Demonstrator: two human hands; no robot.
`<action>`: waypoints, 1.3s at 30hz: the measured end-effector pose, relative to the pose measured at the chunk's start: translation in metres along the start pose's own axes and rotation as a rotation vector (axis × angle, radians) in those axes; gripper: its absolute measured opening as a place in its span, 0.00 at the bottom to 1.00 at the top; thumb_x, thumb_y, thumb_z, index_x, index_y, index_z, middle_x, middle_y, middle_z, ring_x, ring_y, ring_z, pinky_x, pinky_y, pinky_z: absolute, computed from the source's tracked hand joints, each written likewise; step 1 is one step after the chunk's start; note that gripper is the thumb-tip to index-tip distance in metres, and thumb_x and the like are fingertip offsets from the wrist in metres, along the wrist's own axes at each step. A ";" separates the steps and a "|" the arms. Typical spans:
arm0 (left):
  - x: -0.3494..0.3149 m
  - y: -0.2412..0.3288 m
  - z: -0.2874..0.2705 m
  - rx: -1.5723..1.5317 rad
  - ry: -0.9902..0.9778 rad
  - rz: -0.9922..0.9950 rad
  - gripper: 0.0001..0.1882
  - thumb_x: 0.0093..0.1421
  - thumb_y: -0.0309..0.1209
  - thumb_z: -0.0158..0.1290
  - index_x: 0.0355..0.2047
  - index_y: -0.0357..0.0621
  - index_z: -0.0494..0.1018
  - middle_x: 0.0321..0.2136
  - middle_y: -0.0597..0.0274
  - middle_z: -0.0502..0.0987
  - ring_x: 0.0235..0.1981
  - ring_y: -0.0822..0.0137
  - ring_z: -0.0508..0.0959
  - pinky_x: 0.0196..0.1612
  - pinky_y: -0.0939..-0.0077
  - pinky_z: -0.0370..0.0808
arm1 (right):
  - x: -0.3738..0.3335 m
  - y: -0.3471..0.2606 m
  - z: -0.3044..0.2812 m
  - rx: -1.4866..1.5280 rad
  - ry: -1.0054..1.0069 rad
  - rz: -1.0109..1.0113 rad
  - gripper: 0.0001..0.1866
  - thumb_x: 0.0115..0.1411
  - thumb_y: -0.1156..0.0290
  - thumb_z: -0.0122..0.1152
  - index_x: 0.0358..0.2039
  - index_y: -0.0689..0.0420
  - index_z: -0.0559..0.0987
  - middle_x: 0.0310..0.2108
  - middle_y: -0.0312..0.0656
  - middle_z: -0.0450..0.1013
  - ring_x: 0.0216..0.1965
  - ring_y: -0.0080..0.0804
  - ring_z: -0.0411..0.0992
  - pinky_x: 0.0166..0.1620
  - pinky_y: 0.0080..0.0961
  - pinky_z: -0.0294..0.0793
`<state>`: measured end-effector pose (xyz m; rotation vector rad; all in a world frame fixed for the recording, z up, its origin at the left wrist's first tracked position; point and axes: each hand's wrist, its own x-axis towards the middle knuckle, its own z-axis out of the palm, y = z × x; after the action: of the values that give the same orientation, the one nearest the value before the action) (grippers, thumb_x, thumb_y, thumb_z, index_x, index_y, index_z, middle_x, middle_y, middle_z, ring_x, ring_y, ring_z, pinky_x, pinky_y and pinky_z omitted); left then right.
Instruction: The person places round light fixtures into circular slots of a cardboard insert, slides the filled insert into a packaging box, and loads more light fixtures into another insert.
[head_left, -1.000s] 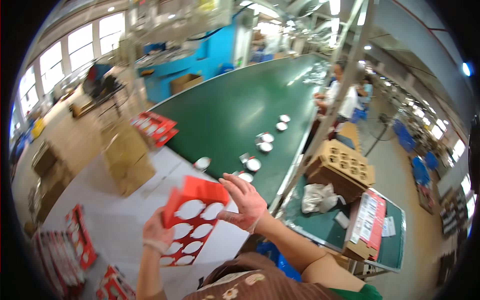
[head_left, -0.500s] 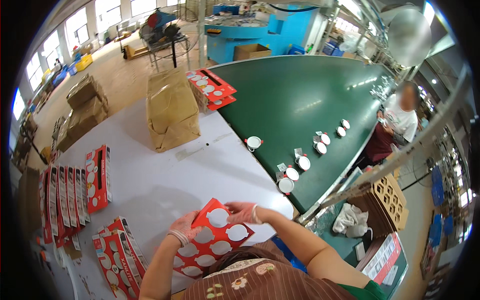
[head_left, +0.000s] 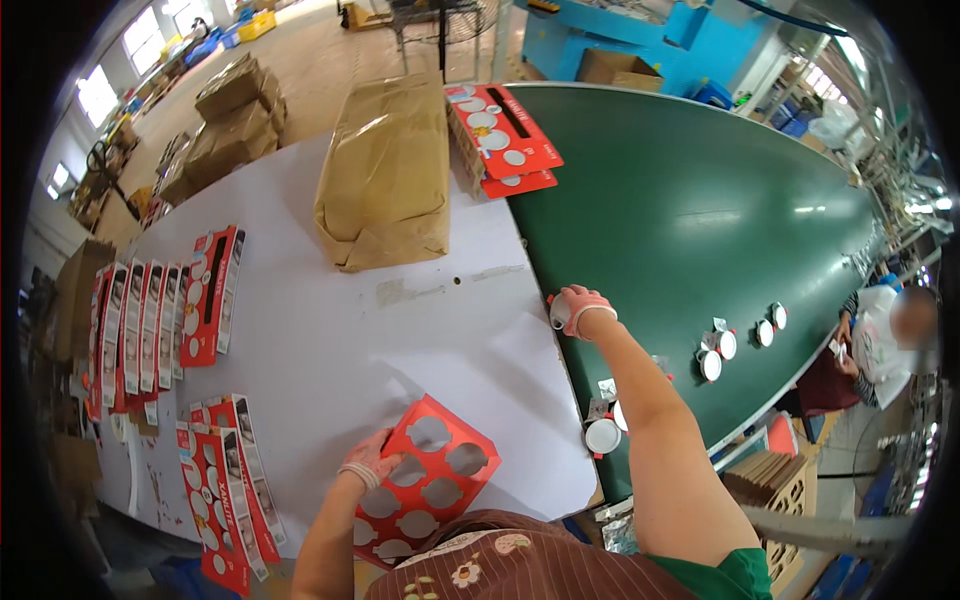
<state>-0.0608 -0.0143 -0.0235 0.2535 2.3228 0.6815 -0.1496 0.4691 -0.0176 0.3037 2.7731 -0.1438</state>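
Note:
My left hand (head_left: 371, 461), in a pinkish glove, grips the left edge of a red cardboard box (head_left: 424, 463) with round cut-outs, tilted in front of my apron. My right arm stretches over the green belt. The gloved right hand (head_left: 585, 311) closes on a white round downlight (head_left: 558, 313) at the belt's near edge, its fingers partly covering it. Another white downlight (head_left: 603, 436) with red clips lies nearer to me, beside my forearm. Farther along the belt lie more downlights (head_left: 710, 365), some with small clear packets.
Red printed boxes (head_left: 212, 300) stand in a row at the left of the white table (head_left: 330, 400), with more boxes (head_left: 212, 500) nearer me. A brown wrapped package (head_left: 388, 180) and red cartons (head_left: 505, 135) sit at the back. A co-worker (head_left: 880, 340) is across the green belt (head_left: 640, 230).
My right hand has left the red box and reached forward to the downlight at the belt edge. The left hand keeps hold of the box. The view has shifted.

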 end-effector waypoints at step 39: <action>-0.026 -0.007 -0.044 -0.055 0.059 0.047 0.32 0.54 0.45 0.56 0.57 0.52 0.61 0.50 0.57 0.71 0.51 0.53 0.72 0.52 0.59 0.71 | -0.202 -0.296 0.028 0.023 0.310 -0.429 0.36 0.41 0.68 0.70 0.54 0.54 0.68 0.50 0.42 0.67 0.47 0.47 0.66 0.50 0.38 0.69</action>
<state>-0.0704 -0.0473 0.0149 0.2674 2.3565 0.7853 -0.0228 0.1385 0.0452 -0.2946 3.1063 -0.2509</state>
